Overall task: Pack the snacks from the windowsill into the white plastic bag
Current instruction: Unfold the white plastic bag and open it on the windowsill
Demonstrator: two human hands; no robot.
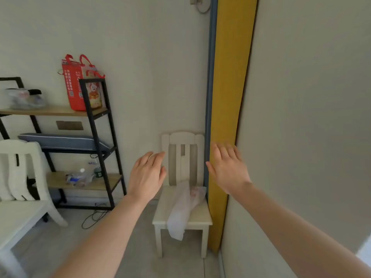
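White plastic bag lay draped over a small cream chair, hanging off the seat's front edge.

Left hand at ten o'clock and right hand at one o'clock hovered above it, fingers spread, holding nothing; yellow curtain hung just beside the chair.

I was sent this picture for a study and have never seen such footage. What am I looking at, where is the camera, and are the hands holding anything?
There is no machine here. A person wears one wide-angle camera on the head, looking forward and down, so you see their own two bare arms reaching out. The left hand and the right hand are both open with fingers spread, and hold nothing. Below them a small white chair stands against the wall, beside a yellow curtain. A white plastic bag lies on its seat and hangs over the front edge. To the left is a black shelf bearing a red bag. No windowsill or snacks to be packed can be made out here.
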